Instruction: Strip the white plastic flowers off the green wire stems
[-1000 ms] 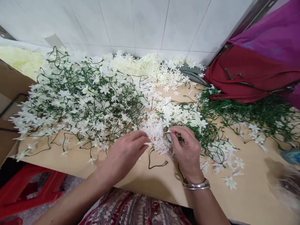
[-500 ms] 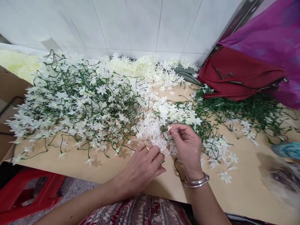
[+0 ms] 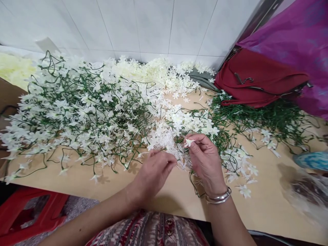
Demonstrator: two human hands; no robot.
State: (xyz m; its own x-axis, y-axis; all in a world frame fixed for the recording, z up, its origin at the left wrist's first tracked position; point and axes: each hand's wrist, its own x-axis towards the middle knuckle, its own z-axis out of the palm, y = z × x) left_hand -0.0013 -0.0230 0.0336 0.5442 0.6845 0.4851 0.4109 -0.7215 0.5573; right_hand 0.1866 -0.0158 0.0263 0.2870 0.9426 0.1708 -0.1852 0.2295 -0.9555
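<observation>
One desk (image 3: pixel 266 208) spans the view, set against one tiled wall (image 3: pixel 153 27). On its left half lies one broad heap of white artificial flowers (image 3: pixel 85 109) with green stems, too overlapped to count. At the upper right, one purple sheet (image 3: pixel 284 54) adjoins one red bag (image 3: pixel 258 78); below the bag spreads one mass of green stems (image 3: pixel 271 116). One red stool (image 3: pixel 55 208) stands at the lower left, beyond the desk's front edge.

Two hands work above the desk. The right hand (image 3: pixel 205 160), with silver banding (image 3: pixel 217 199) at its wrist, pinches one small white blossom (image 3: pixel 189 142) between thumb and forefinger, just in front of a cluster of pale blossoms (image 3: pixel 191 123). The left hand (image 3: pixel 155 172) is apart from it, fingers curled together; whether they grip anything cannot be told. Between and behind the hands lies one pile of thin white filaments (image 3: pixel 176 150), individually uncountable. The pinched blossom, the smallest item, is raised over the right side of this pile.
</observation>
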